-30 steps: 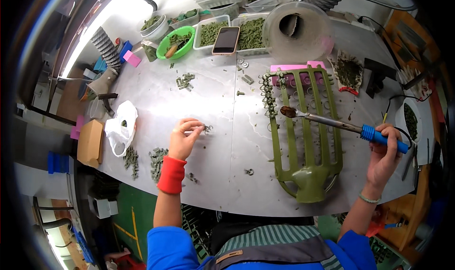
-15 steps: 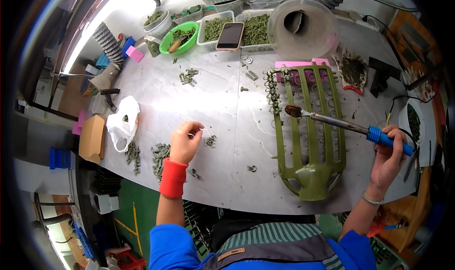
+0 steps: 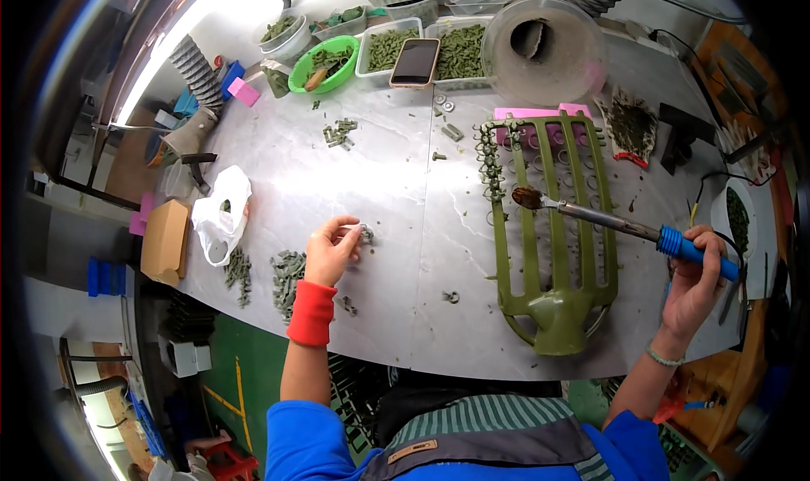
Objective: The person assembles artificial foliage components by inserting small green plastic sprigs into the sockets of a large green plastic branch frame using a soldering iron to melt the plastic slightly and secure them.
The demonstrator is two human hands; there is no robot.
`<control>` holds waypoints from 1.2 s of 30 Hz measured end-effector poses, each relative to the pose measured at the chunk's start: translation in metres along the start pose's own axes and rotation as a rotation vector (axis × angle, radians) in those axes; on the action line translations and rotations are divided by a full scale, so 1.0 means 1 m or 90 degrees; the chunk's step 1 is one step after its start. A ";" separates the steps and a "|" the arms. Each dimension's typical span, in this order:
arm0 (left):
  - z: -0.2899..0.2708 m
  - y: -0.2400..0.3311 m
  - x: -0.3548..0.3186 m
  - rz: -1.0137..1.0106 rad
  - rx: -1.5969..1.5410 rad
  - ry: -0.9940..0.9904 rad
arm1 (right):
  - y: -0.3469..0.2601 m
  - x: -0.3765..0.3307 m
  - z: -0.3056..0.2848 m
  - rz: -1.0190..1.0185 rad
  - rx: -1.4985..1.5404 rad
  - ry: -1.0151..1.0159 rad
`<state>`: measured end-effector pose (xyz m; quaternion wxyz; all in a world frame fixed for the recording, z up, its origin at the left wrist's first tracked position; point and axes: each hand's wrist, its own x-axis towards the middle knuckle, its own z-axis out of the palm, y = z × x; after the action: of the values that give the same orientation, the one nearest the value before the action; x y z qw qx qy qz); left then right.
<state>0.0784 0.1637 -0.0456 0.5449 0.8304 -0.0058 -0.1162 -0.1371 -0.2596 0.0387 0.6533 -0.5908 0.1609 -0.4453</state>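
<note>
My right hand is closed round the blue handle of a soldering iron. Its metal shaft points left, and the dark, crusted tip hangs over an olive-green slatted plastic frame. Small green clips line that frame's upper left edge, and clear rings show along its bars. Over the table's left part, my left hand has thumb and forefinger pinched together beside a few small grey-green pieces. What the pinch holds, if anything, is too small to make out. A pile of similar green pieces lies left of its red wristband.
Tubs of green parts, a green bowl and a phone line the back. A clear funnel-like hood stands behind the frame, a stained glove right of it. A white plastic bag and cardboard box sit left.
My left hand has shifted slightly, its thumb and forefinger now closer to the small pieces. My right hand and the soldering iron stay almost where they were.
</note>
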 end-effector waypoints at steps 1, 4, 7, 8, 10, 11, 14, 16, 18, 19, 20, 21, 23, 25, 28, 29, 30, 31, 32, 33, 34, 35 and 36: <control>-0.002 -0.001 0.000 0.001 0.077 0.003 | 0.000 0.000 0.000 -0.001 -0.001 0.002; 0.000 -0.007 -0.003 0.182 0.298 0.148 | 0.000 0.000 0.000 -0.006 -0.004 0.005; 0.007 -0.006 -0.010 0.195 0.215 0.112 | 0.000 0.000 -0.001 -0.011 -0.008 0.002; 0.012 -0.003 -0.012 0.194 0.215 0.112 | 0.000 0.000 -0.001 -0.011 -0.008 -0.002; 0.024 0.004 -0.017 0.312 0.382 0.130 | 0.001 0.000 0.000 -0.009 -0.003 -0.008; 0.028 0.004 -0.017 0.362 0.456 0.158 | 0.001 0.000 0.000 -0.007 0.001 -0.011; 0.027 -0.003 -0.012 0.364 0.512 0.176 | 0.001 -0.001 -0.001 -0.014 -0.015 -0.001; 0.024 -0.002 -0.009 0.357 0.515 0.181 | 0.002 0.000 -0.009 -0.014 -0.009 -0.003; 0.019 -0.005 -0.004 0.361 0.434 0.183 | 0.000 0.000 -0.012 -0.004 -0.009 -0.008; 0.015 0.002 -0.007 0.290 0.356 0.174 | 0.002 0.000 -0.012 -0.006 -0.019 -0.011; 0.008 -0.003 -0.004 0.289 0.355 0.173 | 0.002 0.000 -0.011 -0.006 -0.022 -0.011; -0.002 -0.003 -0.001 0.212 0.226 0.153 | 0.002 0.000 -0.007 -0.002 -0.019 -0.008; -0.010 -0.006 -0.001 0.014 -0.058 0.101 | 0.001 -0.001 -0.007 0.002 -0.019 -0.004; -0.011 -0.003 -0.003 -0.024 -0.127 0.071 | 0.002 0.001 -0.009 -0.001 -0.010 -0.020; -0.011 0.003 -0.005 -0.060 -0.188 0.040 | 0.005 0.001 -0.013 -0.009 0.006 -0.036; -0.010 0.005 -0.006 -0.055 -0.182 0.038 | 0.005 0.001 -0.013 -0.009 0.004 -0.036; -0.014 0.003 -0.005 -0.054 -0.182 0.038 | 0.004 0.001 -0.013 -0.008 0.001 -0.036; -0.019 -0.001 -0.003 -0.041 -0.106 -0.003 | 0.004 0.001 -0.013 -0.007 -0.002 -0.035; -0.023 -0.002 -0.001 -0.028 -0.030 -0.043 | 0.004 0.001 -0.013 -0.007 -0.002 -0.035; -0.022 -0.001 -0.001 -0.028 -0.031 -0.045 | 0.004 0.001 -0.013 -0.006 0.001 -0.040; -0.022 0.001 -0.001 -0.022 0.068 -0.067 | 0.003 0.001 -0.013 -0.006 0.004 -0.045; -0.021 0.003 0.001 -0.015 0.166 -0.089 | 0.003 0.001 -0.013 -0.006 0.002 -0.044; -0.017 0.003 0.002 -0.016 0.165 -0.089 | 0.002 0.001 -0.012 -0.006 0.003 -0.045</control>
<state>0.0837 0.1772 -0.0368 0.4298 0.8837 -0.0488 -0.1789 -0.1446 -0.2680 0.0337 0.6576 -0.6054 0.1341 -0.4279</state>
